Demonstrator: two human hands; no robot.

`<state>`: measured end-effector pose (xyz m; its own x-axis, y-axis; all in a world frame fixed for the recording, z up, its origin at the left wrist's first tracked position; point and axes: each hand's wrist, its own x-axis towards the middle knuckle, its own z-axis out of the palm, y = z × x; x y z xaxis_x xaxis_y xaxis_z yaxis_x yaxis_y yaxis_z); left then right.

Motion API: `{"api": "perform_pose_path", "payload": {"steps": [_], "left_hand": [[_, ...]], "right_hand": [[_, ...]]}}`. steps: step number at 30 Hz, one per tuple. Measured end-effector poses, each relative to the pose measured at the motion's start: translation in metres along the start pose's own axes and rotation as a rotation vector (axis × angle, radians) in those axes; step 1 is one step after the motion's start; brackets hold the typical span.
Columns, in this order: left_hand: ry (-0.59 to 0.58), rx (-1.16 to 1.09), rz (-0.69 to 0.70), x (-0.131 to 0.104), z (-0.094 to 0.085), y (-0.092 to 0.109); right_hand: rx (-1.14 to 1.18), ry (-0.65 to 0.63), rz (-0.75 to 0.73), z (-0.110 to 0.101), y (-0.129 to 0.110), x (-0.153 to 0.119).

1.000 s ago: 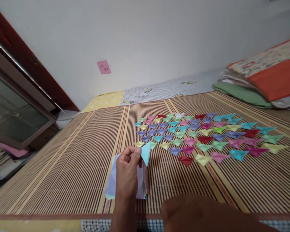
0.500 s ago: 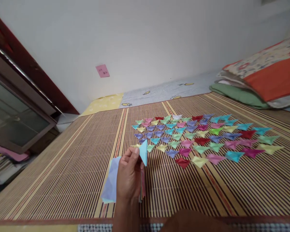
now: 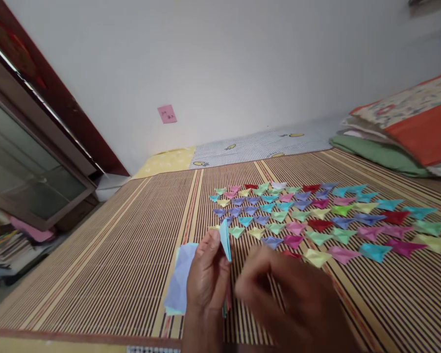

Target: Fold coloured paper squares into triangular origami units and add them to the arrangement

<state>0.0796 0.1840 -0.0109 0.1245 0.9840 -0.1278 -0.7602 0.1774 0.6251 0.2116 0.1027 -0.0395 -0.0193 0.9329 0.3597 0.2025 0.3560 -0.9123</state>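
My left hand [image 3: 208, 272] pinches a small light-blue piece of folded paper [image 3: 225, 240] between thumb and fingers, holding it upright above the mat. To its right, my right hand [image 3: 286, 289] is smeared by motion, its fingers curled. Whether anything is between them cannot be made out. Beneath and left of my left hand lies a stack of paper sheets [image 3: 180, 277], pale purple on top and partly covered by the hand. Beyond both hands, many small folded paper shapes [image 3: 295, 228] in several colours are spread in rows.
A striped woven mat [image 3: 125, 264] covers the surface. At the back right, a green folded cloth [image 3: 378, 154] lies under an orange and patterned pillow [image 3: 419, 127]. A pink note [image 3: 167, 113] is on the wall. A glass-fronted cabinet [image 3: 33, 166] stands at the left.
My right hand has come up from the bottom edge to beside my left hand. The light-blue folded paper has turned more edge-on. The whole view has shifted slightly.
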Motion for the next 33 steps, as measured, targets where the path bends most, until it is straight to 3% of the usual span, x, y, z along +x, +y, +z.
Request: {"api": "perform_pose_path", "payload": {"steps": [2, 5, 10, 16, 21, 26, 29, 33], "left_hand": [[-0.003, -0.02, 0.006, -0.001, 0.001, 0.001], [0.021, -0.039, 0.01, -0.001, 0.0, 0.001], [0.039, -0.024, 0.003, -0.001, -0.003, 0.0], [0.012, 0.011, 0.022, 0.0, -0.006, 0.0], [-0.037, 0.226, 0.151, -0.001, -0.005, -0.001], [0.155, 0.578, 0.43, -0.005, -0.005, -0.006], [0.101, 0.767, 0.501, -0.01, -0.005, -0.009], [0.026, 0.839, 0.489, -0.016, 0.0, -0.009]], "right_hand": [[0.017, 0.161, 0.079, 0.001, -0.025, 0.039], [0.089, 0.164, 0.083, 0.006, -0.036, 0.066], [0.101, 0.096, 0.088, 0.013, -0.024, 0.066], [0.084, 0.079, 0.094, 0.014, -0.027, 0.068], [0.019, 0.166, 0.073, 0.018, -0.024, 0.066], [-0.27, 0.346, -0.12, 0.023, -0.014, 0.065], [-0.391, 0.388, -0.247, 0.024, -0.007, 0.066], [-0.503, 0.389, -0.356, 0.022, -0.002, 0.068]]}}
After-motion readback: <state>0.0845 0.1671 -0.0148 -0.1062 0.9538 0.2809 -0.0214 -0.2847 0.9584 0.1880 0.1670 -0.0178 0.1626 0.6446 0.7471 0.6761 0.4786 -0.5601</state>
